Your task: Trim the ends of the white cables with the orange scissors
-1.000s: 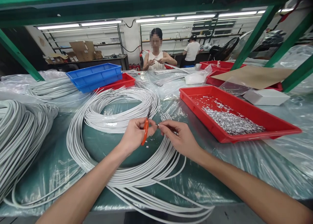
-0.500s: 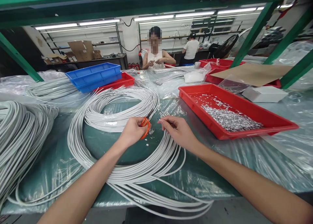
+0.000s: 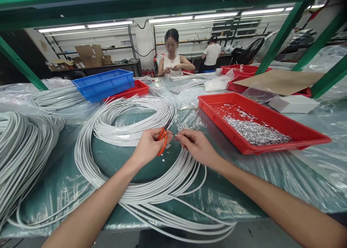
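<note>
My left hand (image 3: 148,145) grips small orange-handled snips (image 3: 163,139), blades pointing up and away. My right hand (image 3: 195,144) pinches the end of a thin white cable (image 3: 179,135) and holds its tip right at the snips. Both hands hover over a big coil of white cables (image 3: 130,132) lying on the plastic-covered green table (image 3: 114,161). Small silver bits lie on the table under the hands.
A red tray (image 3: 303,134) holding several small silver metal pieces stands to the right. Blue and red trays (image 3: 105,82) sit at the back left, more cable bundles (image 3: 24,146) at the left. A white box (image 3: 292,104) and cardboard lie far right. A person works across the table.
The left hand dropped the snips low, then raised them again to the cable tip. The right hand stayed on the cable end and shifted slightly left.
</note>
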A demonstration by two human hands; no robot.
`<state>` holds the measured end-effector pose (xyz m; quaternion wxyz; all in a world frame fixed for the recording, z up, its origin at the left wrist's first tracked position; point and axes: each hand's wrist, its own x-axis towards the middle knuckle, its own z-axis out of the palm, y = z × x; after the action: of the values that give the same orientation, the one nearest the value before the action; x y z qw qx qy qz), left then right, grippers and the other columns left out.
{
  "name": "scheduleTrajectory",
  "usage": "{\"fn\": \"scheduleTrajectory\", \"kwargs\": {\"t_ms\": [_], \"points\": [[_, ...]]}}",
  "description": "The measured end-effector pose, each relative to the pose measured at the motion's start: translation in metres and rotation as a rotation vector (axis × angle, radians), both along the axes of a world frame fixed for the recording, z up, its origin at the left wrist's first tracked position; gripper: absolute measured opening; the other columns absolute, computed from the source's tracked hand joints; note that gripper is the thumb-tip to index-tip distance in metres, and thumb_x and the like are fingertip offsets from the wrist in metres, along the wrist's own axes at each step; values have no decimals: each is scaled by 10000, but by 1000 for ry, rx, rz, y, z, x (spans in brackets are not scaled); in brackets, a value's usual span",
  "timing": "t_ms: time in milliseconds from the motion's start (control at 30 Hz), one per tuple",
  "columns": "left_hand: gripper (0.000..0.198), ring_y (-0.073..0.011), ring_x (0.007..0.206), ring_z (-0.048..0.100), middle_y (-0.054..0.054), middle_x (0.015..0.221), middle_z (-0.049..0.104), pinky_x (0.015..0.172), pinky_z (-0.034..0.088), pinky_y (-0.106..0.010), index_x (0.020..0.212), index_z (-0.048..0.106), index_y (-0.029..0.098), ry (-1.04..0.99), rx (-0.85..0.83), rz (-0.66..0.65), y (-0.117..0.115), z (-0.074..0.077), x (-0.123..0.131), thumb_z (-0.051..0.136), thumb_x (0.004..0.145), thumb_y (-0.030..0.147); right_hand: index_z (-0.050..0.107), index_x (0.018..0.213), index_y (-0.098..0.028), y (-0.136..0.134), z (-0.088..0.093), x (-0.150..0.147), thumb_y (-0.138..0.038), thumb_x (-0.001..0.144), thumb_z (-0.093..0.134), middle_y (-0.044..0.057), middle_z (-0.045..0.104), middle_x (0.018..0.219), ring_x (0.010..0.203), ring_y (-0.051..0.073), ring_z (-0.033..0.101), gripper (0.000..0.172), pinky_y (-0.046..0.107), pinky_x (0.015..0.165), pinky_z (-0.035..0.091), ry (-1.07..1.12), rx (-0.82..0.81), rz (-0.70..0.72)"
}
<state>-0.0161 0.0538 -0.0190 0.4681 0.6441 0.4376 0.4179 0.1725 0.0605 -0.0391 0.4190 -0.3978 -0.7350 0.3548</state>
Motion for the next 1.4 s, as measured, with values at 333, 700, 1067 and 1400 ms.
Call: {"fn": "scheduleTrajectory", "kwargs": {"t_ms": [333, 700, 1067, 1400], "points": [[286, -45, 491, 282, 60, 542, 403, 455, 224, -195, 716, 651, 123, -55, -16, -21, -5, 7, 0, 765, 727, 386, 634, 772, -148, -2, 5, 1, -355, 922, 533, -48, 434, 541, 483, 94, 394, 275, 235, 477, 306, 100, -85, 171], [292, -54, 474, 250, 57, 507, 371, 471, 165, -253, 665, 627, 141, -164, -202, -106, -8, 15, -3, 752, 723, 399, 657, 801, -138, -6, 12, 0, -426, 903, 603, -43, 477, 522, 475, 84, 416, 310, 228, 478, 352, 251, -252, 375], [357, -53, 509, 203, 77, 533, 263, 505, 151, -266, 579, 499, 156, -293, -288, -149, -7, 14, -6, 774, 721, 334, 603, 1253, -166, -8, 13, 4, -348, 942, 580, 8, 656, 681, 545, 91, 507, 361, 221, 534, 446, 233, -177, 414], [275, -70, 508, 246, 70, 501, 323, 524, 186, -257, 741, 642, 152, -242, -236, -112, -4, 9, -5, 720, 777, 413, 716, 1165, -182, -7, 19, 6, -309, 952, 548, 17, 636, 677, 576, 102, 517, 299, 238, 548, 448, 178, -42, 302]]}}
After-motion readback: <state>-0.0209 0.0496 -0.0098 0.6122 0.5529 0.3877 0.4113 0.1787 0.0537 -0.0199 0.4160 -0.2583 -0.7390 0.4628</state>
